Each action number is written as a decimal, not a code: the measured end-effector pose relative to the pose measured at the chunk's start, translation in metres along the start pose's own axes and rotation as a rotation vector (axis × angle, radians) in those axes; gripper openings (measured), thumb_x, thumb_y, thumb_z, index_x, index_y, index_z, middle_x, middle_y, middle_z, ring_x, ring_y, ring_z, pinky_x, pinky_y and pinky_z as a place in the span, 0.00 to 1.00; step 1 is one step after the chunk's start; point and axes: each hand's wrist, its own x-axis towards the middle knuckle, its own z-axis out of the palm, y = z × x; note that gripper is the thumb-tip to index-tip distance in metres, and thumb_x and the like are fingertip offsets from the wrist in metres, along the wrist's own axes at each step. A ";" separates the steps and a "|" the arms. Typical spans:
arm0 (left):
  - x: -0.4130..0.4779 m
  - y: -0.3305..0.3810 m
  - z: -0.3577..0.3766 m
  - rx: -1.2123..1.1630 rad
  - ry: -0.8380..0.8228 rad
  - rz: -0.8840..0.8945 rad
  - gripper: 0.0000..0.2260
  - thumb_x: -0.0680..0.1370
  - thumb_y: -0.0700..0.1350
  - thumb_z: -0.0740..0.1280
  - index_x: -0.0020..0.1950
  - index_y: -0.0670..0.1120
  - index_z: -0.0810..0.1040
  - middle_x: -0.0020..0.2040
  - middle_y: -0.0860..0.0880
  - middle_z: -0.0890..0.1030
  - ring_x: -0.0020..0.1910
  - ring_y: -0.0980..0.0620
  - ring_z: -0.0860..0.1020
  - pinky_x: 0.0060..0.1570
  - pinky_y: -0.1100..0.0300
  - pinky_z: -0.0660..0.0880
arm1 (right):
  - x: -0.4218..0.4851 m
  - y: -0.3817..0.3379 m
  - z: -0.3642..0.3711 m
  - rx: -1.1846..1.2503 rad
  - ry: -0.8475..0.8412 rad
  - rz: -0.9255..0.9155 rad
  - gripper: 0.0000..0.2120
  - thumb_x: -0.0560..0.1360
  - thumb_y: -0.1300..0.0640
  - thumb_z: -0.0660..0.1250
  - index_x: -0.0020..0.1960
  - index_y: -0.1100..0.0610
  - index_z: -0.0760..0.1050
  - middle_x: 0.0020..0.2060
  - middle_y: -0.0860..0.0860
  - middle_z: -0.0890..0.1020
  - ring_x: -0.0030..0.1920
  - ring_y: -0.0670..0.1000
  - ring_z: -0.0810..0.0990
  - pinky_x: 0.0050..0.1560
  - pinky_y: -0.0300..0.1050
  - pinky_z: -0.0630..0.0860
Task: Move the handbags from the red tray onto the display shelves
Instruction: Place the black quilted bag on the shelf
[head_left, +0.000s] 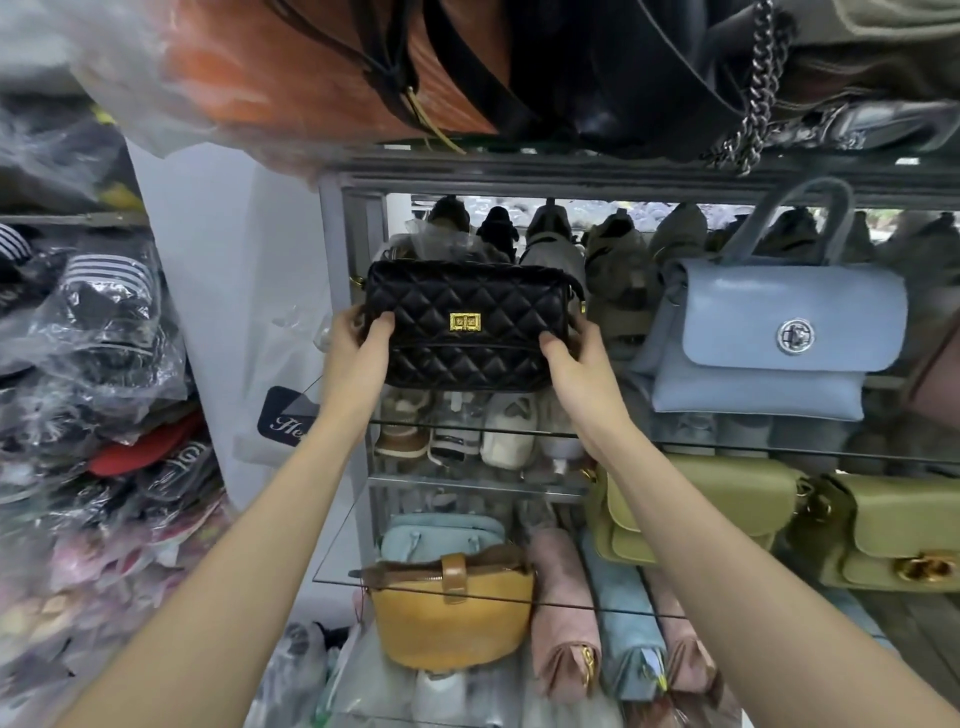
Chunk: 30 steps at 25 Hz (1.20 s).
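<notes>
Both hands are holding a black quilted handbag (465, 325) upright at the glass shelf (727, 446).
Left hand (358, 343) and right hand (574, 364) are clasping its ends, apparently just above the glass, beside a blue handbag (769, 338).

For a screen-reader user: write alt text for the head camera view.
Two bare hands, left hand and right hand, hold a black quilted handbag with a gold clasp at a glass shelf, beside a light blue handbag. Olive, mustard and pink bags sit on lower shelves.
</notes>
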 end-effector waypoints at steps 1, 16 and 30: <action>-0.003 0.001 0.000 -0.001 0.019 0.005 0.14 0.84 0.49 0.62 0.68 0.50 0.67 0.59 0.52 0.76 0.59 0.54 0.76 0.53 0.66 0.71 | -0.002 -0.002 0.000 -0.024 0.015 -0.001 0.25 0.82 0.50 0.63 0.78 0.51 0.63 0.67 0.49 0.73 0.66 0.50 0.74 0.65 0.44 0.69; -0.200 0.093 0.207 -0.181 -0.314 0.337 0.20 0.84 0.47 0.61 0.36 0.36 0.66 0.34 0.42 0.66 0.33 0.49 0.65 0.36 0.55 0.62 | -0.129 -0.061 -0.264 -0.149 0.154 -0.019 0.10 0.84 0.54 0.61 0.48 0.53 0.79 0.41 0.46 0.83 0.39 0.39 0.80 0.38 0.31 0.74; -0.545 0.099 0.539 -0.280 -1.138 0.177 0.16 0.84 0.47 0.62 0.37 0.44 0.72 0.30 0.48 0.67 0.27 0.59 0.64 0.29 0.61 0.60 | -0.379 -0.032 -0.642 -0.493 0.818 0.332 0.15 0.82 0.54 0.60 0.37 0.56 0.68 0.31 0.53 0.66 0.27 0.45 0.63 0.31 0.42 0.61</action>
